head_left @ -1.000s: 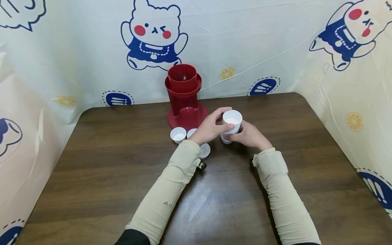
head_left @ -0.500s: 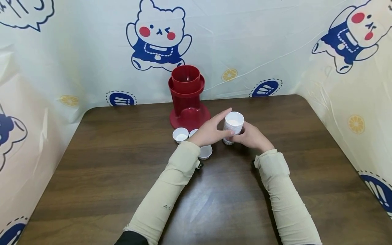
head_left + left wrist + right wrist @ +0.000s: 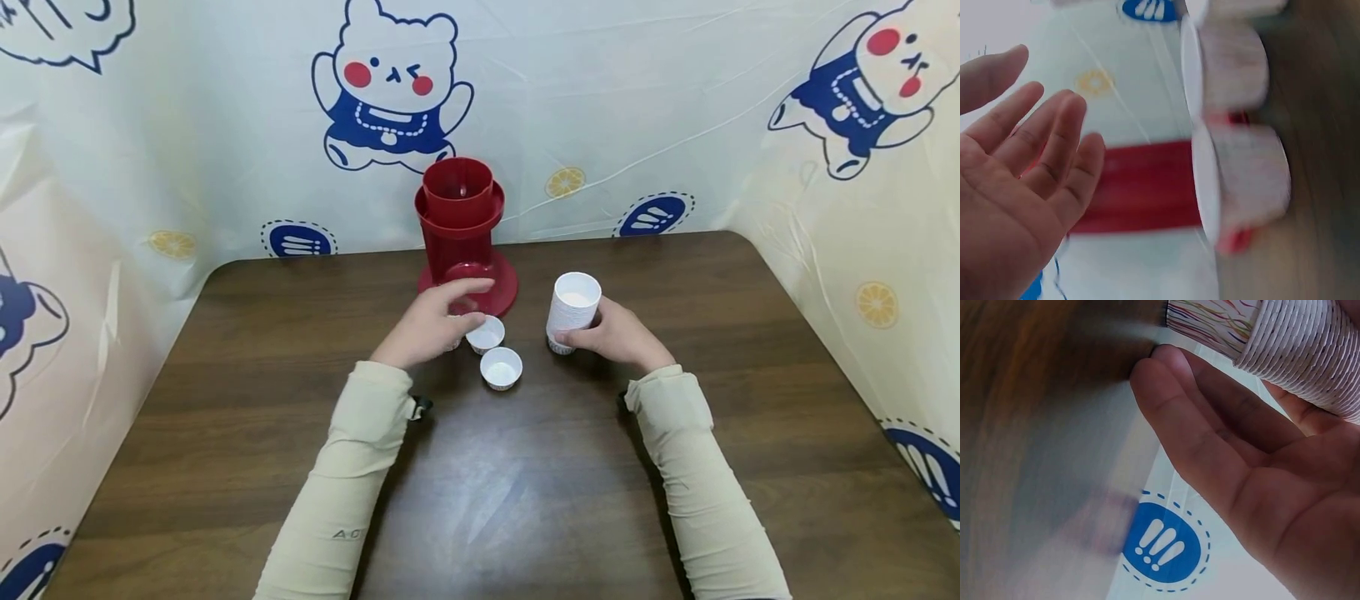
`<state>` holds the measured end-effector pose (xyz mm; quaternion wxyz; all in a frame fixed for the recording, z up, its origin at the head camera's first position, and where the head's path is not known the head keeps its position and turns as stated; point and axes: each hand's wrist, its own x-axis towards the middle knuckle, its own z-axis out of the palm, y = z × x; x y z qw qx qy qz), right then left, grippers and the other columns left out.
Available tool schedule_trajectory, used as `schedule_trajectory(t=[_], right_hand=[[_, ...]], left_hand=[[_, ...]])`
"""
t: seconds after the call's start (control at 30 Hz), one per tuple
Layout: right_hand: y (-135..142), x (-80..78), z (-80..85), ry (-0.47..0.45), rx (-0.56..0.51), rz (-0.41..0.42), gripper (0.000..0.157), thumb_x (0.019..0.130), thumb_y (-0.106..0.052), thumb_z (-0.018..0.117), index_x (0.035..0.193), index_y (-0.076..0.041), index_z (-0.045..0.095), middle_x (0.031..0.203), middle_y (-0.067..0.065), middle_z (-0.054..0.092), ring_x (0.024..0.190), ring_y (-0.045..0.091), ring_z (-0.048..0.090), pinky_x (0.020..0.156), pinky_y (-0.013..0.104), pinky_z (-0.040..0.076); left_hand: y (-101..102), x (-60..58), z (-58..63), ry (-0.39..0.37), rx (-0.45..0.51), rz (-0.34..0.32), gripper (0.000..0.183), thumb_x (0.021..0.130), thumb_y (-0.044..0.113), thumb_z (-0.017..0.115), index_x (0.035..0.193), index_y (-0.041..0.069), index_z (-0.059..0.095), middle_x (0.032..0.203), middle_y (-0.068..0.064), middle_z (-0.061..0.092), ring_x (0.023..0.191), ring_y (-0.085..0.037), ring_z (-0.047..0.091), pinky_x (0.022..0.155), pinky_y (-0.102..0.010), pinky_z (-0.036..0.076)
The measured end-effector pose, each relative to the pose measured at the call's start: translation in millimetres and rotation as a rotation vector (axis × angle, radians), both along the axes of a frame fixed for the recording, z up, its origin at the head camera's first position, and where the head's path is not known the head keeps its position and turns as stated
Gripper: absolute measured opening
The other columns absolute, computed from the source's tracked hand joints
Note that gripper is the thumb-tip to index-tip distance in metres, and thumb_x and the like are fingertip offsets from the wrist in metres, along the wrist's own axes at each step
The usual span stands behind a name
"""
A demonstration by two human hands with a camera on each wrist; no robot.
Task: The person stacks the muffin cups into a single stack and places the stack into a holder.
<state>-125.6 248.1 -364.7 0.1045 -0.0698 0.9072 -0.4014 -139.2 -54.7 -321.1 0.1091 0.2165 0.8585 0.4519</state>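
My right hand (image 3: 618, 333) grips the lower part of a tall stack of nested white paper cups (image 3: 572, 312), which stands upright with the open rims facing up. In the right wrist view, the lowest paper cup (image 3: 1213, 325) carries thin coloured lines. My left hand (image 3: 431, 325) hovers with loosely spread fingers and holds nothing. Close to it are a single paper cup (image 3: 486, 333), a nearer paper cup (image 3: 501, 368), and a third one mostly hidden under the hand. The left wrist view has the open palm (image 3: 1010, 200) beside the blurred cups (image 3: 1254, 178).
Behind the cups stands a red plastic holder (image 3: 457, 242) with a round base and a red cup-shaped piece (image 3: 457, 196) in its top. The brown wooden table (image 3: 525, 500) ends at a printed curtain (image 3: 585, 83) at the back and sides.
My left hand has let go of the cup stack and moved left over the small cups, uncovering two of them. My right hand stays on the stack.
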Motion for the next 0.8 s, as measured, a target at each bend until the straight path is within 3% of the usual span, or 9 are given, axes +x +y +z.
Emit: schedule_trajectory(t=[0.1,0.2,0.3,0.47,0.57,0.8], right_hand=[[0.0,-0.6,-0.4,0.006,0.006,0.004,0.064,0.085,-0.031,0.081,0.130,0.003,0.053,0.118,0.021,0.066,0.106,0.036,0.062,0.093,0.051,0.049],[0.1,-0.1,-0.2,0.003,0.011,-0.001,0.064,0.084,-0.032,0.081,0.130,0.003,0.053,0.118,0.021,0.066,0.105,0.036,0.062,0.093,0.051,0.049],[1.1,0.9,0.2,-0.002,0.012,-0.005,0.064,0.084,-0.032,0.081,0.130,0.003,0.053,0.118,0.021,0.065,0.106,0.036,0.062,0.093,0.051,0.048],[2.5,2.1,-0.8,-0.005,0.017,-0.014,0.065,0.084,-0.032,0.082,0.130,0.003,0.054,0.120,0.021,0.065,0.107,0.036,0.061,0.094,0.051,0.048],[2.1,2.6,-1.2,-0.014,0.019,-0.020,0.065,0.084,-0.032,0.082,0.130,0.003,0.054,0.120,0.021,0.065,0.107,0.036,0.061,0.094,0.051,0.048],[-0.9,1.1,-0.9,-0.026,0.003,-0.019,0.065,0.084,-0.032,0.082,0.131,0.003,0.053,0.120,0.021,0.065,0.107,0.035,0.061,0.095,0.051,0.047]], left_hand=[[-21.5,-0.6,-3.2,-0.023,-0.034,0.067,0.050,0.094,0.017,0.071,0.143,0.019,0.059,0.121,-0.007,0.064,0.100,-0.025,0.059,0.075,-0.040,0.055],[-37.6,-2.3,-9.9,-0.029,-0.112,0.103,0.053,0.095,0.021,0.071,0.145,0.018,0.056,0.129,-0.008,0.061,0.101,-0.027,0.058,0.077,-0.041,0.054],[-47.1,-5.4,-20.5,-0.039,-0.214,0.100,0.062,0.094,0.024,0.072,0.151,0.014,0.048,0.140,-0.012,0.053,0.114,-0.031,0.055,0.091,-0.047,0.051],[-50.4,-9.6,-38.9,-0.115,-0.361,0.067,0.083,0.091,0.034,0.076,0.158,0.010,0.034,0.154,-0.019,0.038,0.139,-0.037,0.038,0.110,-0.057,0.035],[-49.1,-11.0,-47.1,-0.158,-0.385,0.063,0.088,0.090,0.038,0.077,0.159,0.010,0.030,0.157,-0.020,0.034,0.143,-0.037,0.033,0.112,-0.057,0.032],[-46.3,-12.3,-51.0,-0.122,-0.371,0.067,0.081,0.090,0.035,0.076,0.155,0.006,0.038,0.150,-0.021,0.043,0.138,-0.038,0.039,0.112,-0.054,0.033]])
